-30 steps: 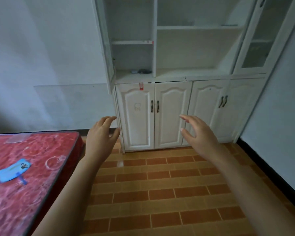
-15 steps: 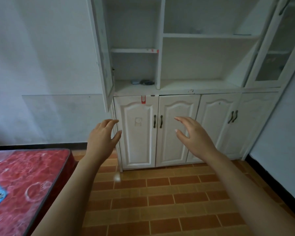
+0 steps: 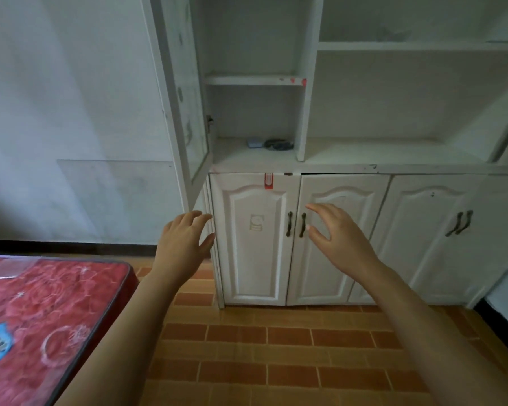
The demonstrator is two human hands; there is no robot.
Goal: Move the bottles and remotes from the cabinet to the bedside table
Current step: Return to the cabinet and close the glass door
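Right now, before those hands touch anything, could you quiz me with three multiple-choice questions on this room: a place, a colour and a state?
1. Where do the small grey item and the dark item lie?
A. on the floor
B. on the cabinet's lowest open shelf, left compartment
C. on the top shelf

2. What colour is the mattress?
A. green
B. red
C. white

3. How are the left hand and the right hand?
A. both holding bottles
B. one holding a remote
C. both empty, fingers loose

Answers: 1 B, they lie just above the lower doors; 2 B, its patterned cover is red; 3 C, neither hand holds anything.
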